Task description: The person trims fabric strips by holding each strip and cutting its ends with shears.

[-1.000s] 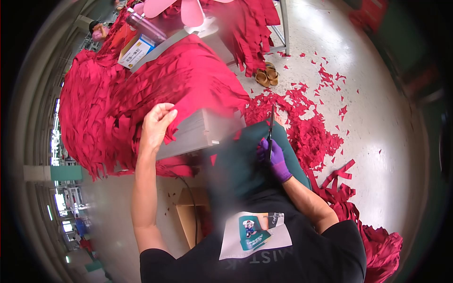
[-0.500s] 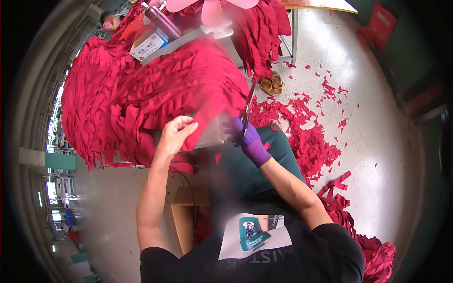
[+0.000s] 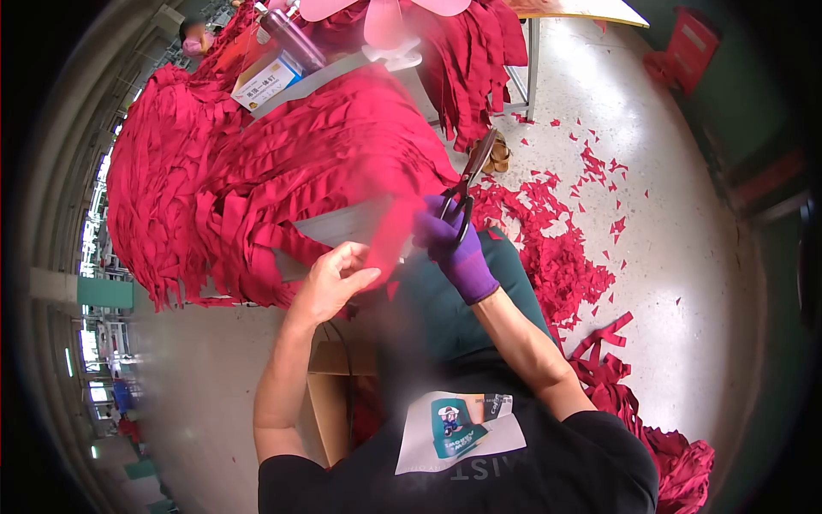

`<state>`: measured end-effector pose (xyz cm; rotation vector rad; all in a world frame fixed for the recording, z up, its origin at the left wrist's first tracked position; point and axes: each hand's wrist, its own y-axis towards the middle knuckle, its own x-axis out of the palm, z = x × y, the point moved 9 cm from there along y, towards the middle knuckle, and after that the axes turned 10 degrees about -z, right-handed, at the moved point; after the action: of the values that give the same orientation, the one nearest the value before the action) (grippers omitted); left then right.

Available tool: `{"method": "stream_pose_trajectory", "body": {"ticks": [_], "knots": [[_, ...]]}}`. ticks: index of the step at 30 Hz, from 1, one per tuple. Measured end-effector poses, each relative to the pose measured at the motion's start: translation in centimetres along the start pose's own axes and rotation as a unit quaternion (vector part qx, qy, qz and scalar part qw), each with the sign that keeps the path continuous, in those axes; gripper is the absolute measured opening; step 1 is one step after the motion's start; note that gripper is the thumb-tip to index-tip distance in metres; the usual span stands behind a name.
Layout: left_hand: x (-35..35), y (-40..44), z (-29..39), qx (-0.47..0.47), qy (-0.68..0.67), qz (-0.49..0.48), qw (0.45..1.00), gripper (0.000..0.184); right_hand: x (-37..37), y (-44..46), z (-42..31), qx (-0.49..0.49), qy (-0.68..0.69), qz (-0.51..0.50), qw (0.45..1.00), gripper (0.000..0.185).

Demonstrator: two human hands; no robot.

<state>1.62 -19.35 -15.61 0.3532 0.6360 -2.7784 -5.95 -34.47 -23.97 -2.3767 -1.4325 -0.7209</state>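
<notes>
On my head feed, far left: big heap of red strips [image 3: 154, 188], filling the left and draped over a grey surface [image 3: 338, 224] mid-frame. Small figure in pink [image 3: 197, 43] at upper left, blurred. Next right, upper left of centre: small printed carton [image 3: 267, 81] lying on the red cloth, metallic bottle [image 3: 293, 38] just beside it. Below, mid-frame, I've got the bare left hand [image 3: 332, 283], thumb and fingers pinched on the lower end of a red strip [image 3: 390, 236]. Strip slants up and right from there, partly blurred, close to frame centre. Cardboard box [image 3: 330, 394] under the left forearm. Pink fan [image 3: 385, 26] at top centre. Right of the strip: right hand [image 3: 452, 244] in purple glove, fingers wrapped round the handles of black scissors [image 3: 475, 176], tips pointing up and right. Can't tell if the glove's fingertips touch the strip. Farther right: brown sandals [image 3: 498, 157], partly behind the blades, then red scraps [image 3: 556, 248] strewn over the floor. Lower right: another red pile [image 3: 676, 454].
</notes>
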Motion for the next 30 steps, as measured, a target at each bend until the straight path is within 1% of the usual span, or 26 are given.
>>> {"method": "stream_pose_trajectory", "body": {"ticks": [1, 3, 4, 7, 9, 10, 11, 13, 14, 17, 20, 22, 23, 25, 29, 30], "knots": [[0.4, 0.1, 0.6, 0.007, 0.006, -0.005, 1.000, 0.035, 0.2, -0.2, -0.9, -0.051, -0.025, -0.012, 0.998, 0.045], [1.0, 0.2, 1.4, 0.019, 0.016, -0.015, 1.000, 0.044, 0.8, -0.8, -1.9, -0.105, -0.058, -0.040, 0.992, 0.042], [1.2, 0.4, 1.4, 0.024, 0.002, -0.014, 1.000, 0.050, 1.3, -1.1, -3.0, -0.109, -0.066, -0.054, 0.990, 0.041], [1.6, 0.6, 3.8, 0.106, -0.001, 0.023, 0.994, 0.046, 2.8, -2.3, -5.9, -0.130, -0.112, -0.075, 0.982, 0.037], [1.3, 0.7, 3.9, 0.109, 0.027, 0.036, 0.993, 0.038, 3.2, -2.8, -6.6, -0.101, -0.075, -0.077, 0.989, 0.035], [1.2, 0.8, 3.9, 0.111, 0.042, 0.042, 0.992, 0.034, 3.3, -2.9, -6.4, -0.063, -0.019, -0.074, 0.995, 0.035], [1.1, 0.8, 4.3, 0.147, 0.012, 0.047, 0.988, 0.030, 3.3, -3.0, -5.8, -0.025, 0.037, -0.072, 0.996, 0.035], [1.1, 0.6, 5.2, 0.217, -0.046, 0.058, 0.973, 0.022, 3.4, -3.3, -6.2, -0.046, 0.035, -0.073, 0.996, 0.035], [1.0, 0.3, 5.4, 0.195, -0.055, 0.075, 0.976, 0.016, 3.4, -3.4, -6.4, -0.057, 0.034, -0.073, 0.995, 0.035], [1.2, -0.5, 6.1, 0.180, -0.112, 0.124, 0.969, 0.016, 3.9, -4.0, -7.1, -0.063, 0.040, -0.071, 0.995, 0.036], [1.6, -1.1, 6.6, 0.194, -0.053, 0.139, 0.970, 0.016, 4.1, -4.5, -7.8, -0.103, -0.046, -0.070, 0.991, 0.035], [2.0, -1.4, 7.0, 0.205, 0.009, 0.149, 0.967, 0.016, 4.3, -4.9, -8.0, -0.068, -0.032, -0.049, 0.996, 0.036], [2.1, -1.4, 6.8, 0.191, 0.016, 0.153, 0.969, 0.016, 4.3, -5.0, -8.0, -0.050, -0.026, -0.038, 0.998, 0.037], [2.3, -1.4, 6.2, 0.163, 0.028, 0.159, 0.973, 0.016, 4.1, -5.2, -7.8, -0.065, -0.041, -0.040, 0.996, 0.035], [2.4, -1.7, 7.2, 0.170, 0.066, 0.203, 0.962, 0.019, 3.8, -5.7, -7.9, -0.119, -0.080, -0.023, 0.989, 0.031], [2.5, -1.6, 7.1, 0.173, 0.059, 0.204, 0.962, 0.020, 3.9, -5.6, -7.7, -0.119, -0.075, -0.025, 0.990, 0.031]]}}
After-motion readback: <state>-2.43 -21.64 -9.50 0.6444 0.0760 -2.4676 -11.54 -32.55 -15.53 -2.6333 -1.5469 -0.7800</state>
